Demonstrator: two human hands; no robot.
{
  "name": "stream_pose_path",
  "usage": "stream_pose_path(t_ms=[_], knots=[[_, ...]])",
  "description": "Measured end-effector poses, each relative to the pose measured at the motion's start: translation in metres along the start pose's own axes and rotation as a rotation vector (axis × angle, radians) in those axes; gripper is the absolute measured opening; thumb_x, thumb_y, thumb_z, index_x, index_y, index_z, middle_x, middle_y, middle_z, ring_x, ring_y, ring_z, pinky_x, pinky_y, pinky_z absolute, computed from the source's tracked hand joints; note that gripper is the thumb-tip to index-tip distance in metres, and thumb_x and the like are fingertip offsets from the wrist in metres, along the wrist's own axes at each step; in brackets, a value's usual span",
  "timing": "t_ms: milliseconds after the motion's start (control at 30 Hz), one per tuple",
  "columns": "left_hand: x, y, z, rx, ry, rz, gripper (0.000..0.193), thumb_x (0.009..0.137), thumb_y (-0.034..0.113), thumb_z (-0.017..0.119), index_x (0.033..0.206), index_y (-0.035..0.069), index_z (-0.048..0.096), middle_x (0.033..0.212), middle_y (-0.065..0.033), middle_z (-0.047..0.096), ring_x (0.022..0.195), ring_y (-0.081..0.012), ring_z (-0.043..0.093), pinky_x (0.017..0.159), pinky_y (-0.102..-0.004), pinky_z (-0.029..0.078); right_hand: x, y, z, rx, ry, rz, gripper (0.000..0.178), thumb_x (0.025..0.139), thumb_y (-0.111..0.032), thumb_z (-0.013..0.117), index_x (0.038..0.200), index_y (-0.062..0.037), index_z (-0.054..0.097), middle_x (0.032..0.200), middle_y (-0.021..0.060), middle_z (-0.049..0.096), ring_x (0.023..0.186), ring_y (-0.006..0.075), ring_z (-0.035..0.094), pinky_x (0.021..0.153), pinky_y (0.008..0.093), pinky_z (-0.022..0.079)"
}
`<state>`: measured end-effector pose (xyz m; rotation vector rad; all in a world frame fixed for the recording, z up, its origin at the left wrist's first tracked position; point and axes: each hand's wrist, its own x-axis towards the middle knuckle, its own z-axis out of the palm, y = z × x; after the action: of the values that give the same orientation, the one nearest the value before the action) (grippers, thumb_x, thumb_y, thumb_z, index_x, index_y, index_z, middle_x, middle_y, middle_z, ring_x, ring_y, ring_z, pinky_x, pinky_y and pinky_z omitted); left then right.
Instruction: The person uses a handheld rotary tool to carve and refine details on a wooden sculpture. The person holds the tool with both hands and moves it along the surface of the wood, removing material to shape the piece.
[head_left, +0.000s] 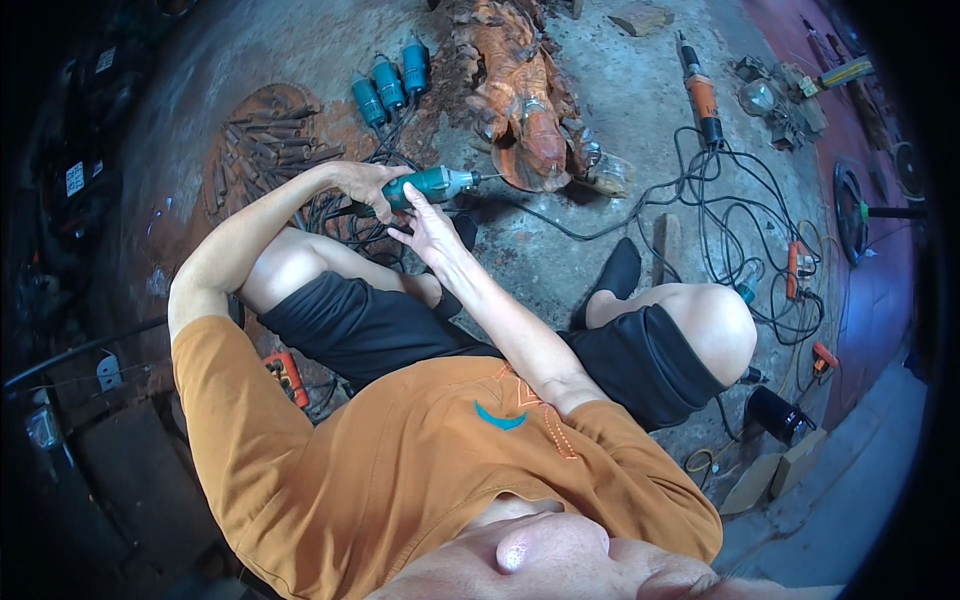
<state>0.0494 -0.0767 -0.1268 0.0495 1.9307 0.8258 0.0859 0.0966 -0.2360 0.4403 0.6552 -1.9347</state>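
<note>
My left hand (365, 185) is wrapped round the rear part of a green die grinder (437, 184) with a silver nose. Its thin bit points right, toward the near end of a reddish-brown carved wood piece (545, 135). Whether the bit touches the wood I cannot tell. My right hand (430, 232) lies against the near side of the grinder. One of its fingertips rests on the green body, while the other fingers are stretched and spread below it.
Three teal power tools (388, 82) stand beyond my left hand. Left of them, many carving bits or chisels (265, 145) lie in a round tray. An orange-and-black grinder (703, 100), tangled black cables (720, 195) and an orange power strip (797, 268) lie to the right.
</note>
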Motion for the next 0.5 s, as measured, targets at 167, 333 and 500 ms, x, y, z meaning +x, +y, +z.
stream_pose_path(t_ms=[167,333,500], knots=[[0.006,-0.005,0.0,0.007,-0.003,-0.006,0.104,0.059,0.03,0.08,0.149,0.006,0.032,0.129,-0.023,0.053,0.12,-0.0381,0.053,0.1,-0.048,0.046,0.005,0.001,-0.005,0.014,0.015,0.014,0.06,0.084,-0.04,0.08,0.128,-0.0151,0.047,0.118,0.0027,0.057,0.111,0.0208,0.052,0.098,0.0534,0.044],[0.008,-0.01,0.001,-0.022,0.01,-0.015,0.105,0.059,0.031,0.079,0.149,0.006,0.032,0.13,-0.0225,0.052,0.122,-0.0371,0.052,0.1,-0.0464,0.045,0.008,0.0,-0.006,0.013,0.015,0.03,0.062,0.085,-0.04,0.08,0.13,-0.0153,0.045,0.119,0.0033,0.057,0.113,0.0214,0.052,0.1,0.0541,0.043],[0.015,-0.02,0.001,-0.005,0.022,-0.005,0.105,0.061,0.032,0.08,0.149,0.005,0.031,0.13,-0.021,0.052,0.121,-0.0351,0.053,0.102,-0.0438,0.045,0.023,0.001,-0.021,-0.002,-0.095,0.06,0.094,0.081,-0.042,0.083,0.149,-0.0201,0.023,0.141,0.01,0.041,0.129,0.0288,0.04,0.104,0.0601,0.038]])
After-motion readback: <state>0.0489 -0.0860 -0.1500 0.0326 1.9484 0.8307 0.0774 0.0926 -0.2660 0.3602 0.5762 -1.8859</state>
